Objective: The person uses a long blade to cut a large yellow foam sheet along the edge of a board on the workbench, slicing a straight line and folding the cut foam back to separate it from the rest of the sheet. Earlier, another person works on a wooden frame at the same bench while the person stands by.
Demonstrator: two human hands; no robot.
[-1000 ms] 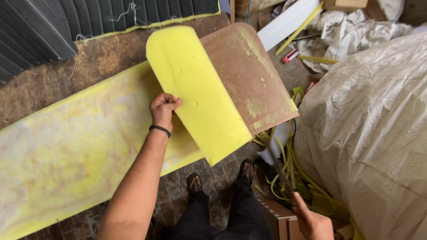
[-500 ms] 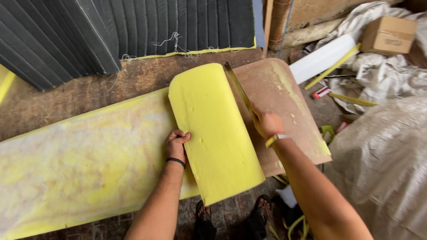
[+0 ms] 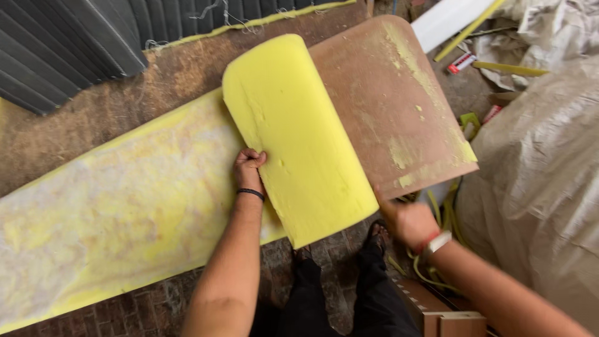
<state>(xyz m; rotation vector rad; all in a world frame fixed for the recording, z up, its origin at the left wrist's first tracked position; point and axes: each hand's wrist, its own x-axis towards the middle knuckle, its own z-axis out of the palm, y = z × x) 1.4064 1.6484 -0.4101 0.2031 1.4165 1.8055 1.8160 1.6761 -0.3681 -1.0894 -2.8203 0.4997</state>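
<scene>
Two big flat pieces are being dealt with at once: a long yellow-stained sheet [image 3: 125, 212] is lying out to the left of the left hand [image 3: 248, 168], and a brown board with rounded corners [image 3: 390, 106] is resting beyond the right hand [image 3: 409, 221]. Between the hands a yellow foam pad [image 3: 296, 134] is being laid, its rounded end pointing away from the person and its near corner hanging just left of the right hand. The pad's left edge is being pinched by the left hand, fingers curled over it, a black band on that wrist. The right hand is being held low at the board's near edge, blurred; whether it is grasping anything cannot be told. For the step to go well, the foam is judged to need squaring to the board's outline first, with its edge being held steady on the left while the far side is being smoothed down without stretching, since soft foam is easily dragged out of line. Yellow offcut strips [image 3: 437, 206] are lying just beyond the right wrist and are best kept from being trapped underneath.
</scene>
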